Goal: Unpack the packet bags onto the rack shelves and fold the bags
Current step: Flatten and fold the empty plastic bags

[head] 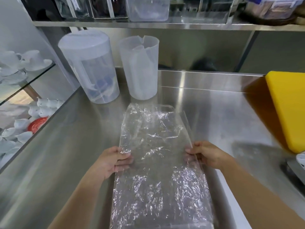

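A clear, crinkled plastic bag (153, 138) lies flat and lengthwise on the steel counter (66, 146), reaching from near the jugs to the near edge. My left hand (113, 160) pinches the bag's left edge about halfway along. My right hand (206, 154) pinches the right edge at the same height, where the film lifts slightly. The bag looks empty and see-through. A steel rack shelf (165, 24) runs overhead with clear containers on it.
Two translucent plastic jugs (92, 70) (140, 68) stand at the back left of the counter. A yellow cutting board (288, 109) lies at the right. White cups and saucers (24, 63) sit on glass shelves beyond the counter's left edge.
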